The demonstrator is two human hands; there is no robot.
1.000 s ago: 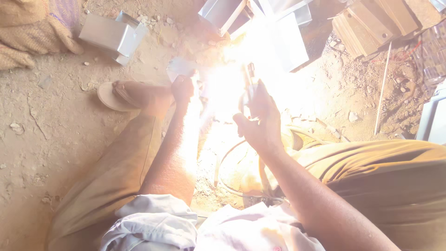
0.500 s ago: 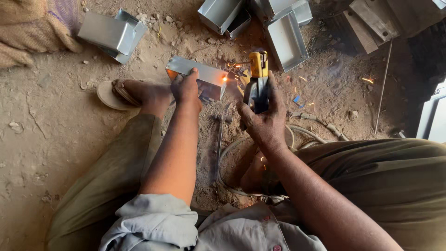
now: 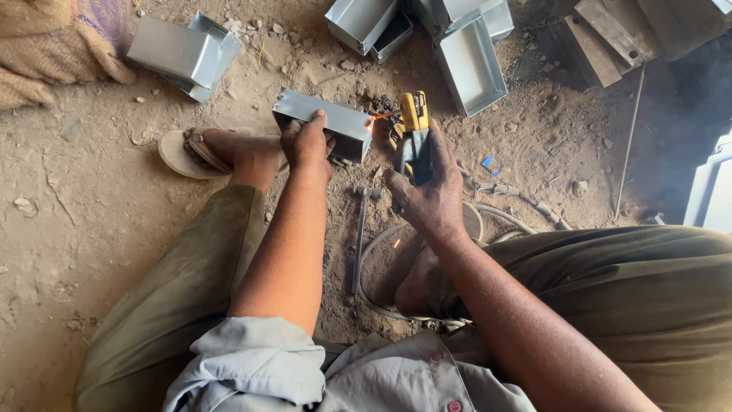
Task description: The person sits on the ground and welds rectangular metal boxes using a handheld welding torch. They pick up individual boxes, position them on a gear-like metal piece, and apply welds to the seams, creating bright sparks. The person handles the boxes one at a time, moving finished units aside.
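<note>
My left hand point(image 3: 306, 143) presses down on a small grey sheet-metal box point(image 3: 324, 122) lying on the dirt floor. My right hand point(image 3: 427, 197) grips a yellow and black welding electrode holder point(image 3: 415, 130). Its glowing orange rod tip point(image 3: 379, 117) sits at the box's right end. A few sparks lie on the ground near my right wrist. My sandalled foot point(image 3: 210, 150) rests just left of the box.
Several more open metal boxes point(image 3: 469, 65) lie beyond, and another box point(image 3: 183, 53) sits at upper left. A hammer point(image 3: 360, 236) and a looped cable point(image 3: 503, 217) lie between my knees. Burlap sacking point(image 3: 53, 46) is at far left, with a thin rod point(image 3: 630, 141) at right.
The blinding arc flash from a second ago has died out, leaving only a glowing rod tip. My hands stay on the box and the holder, which has drawn slightly away from the seam.
</note>
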